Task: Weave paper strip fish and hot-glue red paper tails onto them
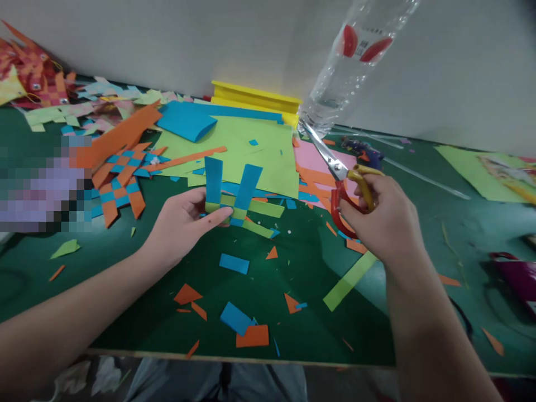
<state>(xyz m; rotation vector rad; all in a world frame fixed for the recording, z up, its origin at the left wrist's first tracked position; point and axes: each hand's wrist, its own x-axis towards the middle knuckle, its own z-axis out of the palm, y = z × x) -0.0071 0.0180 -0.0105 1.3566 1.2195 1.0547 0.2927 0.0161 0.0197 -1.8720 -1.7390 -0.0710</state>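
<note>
Between thumb and fingers, my left hand (184,220) pinches a small woven piece of blue and green paper strips (240,206). Two blue ends stand up from it, and two green ends point to the right. My right hand (385,215) grips scissors (335,164) by their red and yellow handles. The blades point up and to the left, away from the woven piece, and look closed or nearly so. Below my left hand lie a blue paper scrap (234,263) and several orange bits. A green strip (349,281) rests under my right hand.
Behind my hands lie green sheets (259,151), folded blue paper (188,120) and a yellow strip of folded material (255,99). A clear plastic bottle (347,67) leans at the wall. Orange-blue woven pieces (121,178) are at left, a purple pouch (515,282) at right.
</note>
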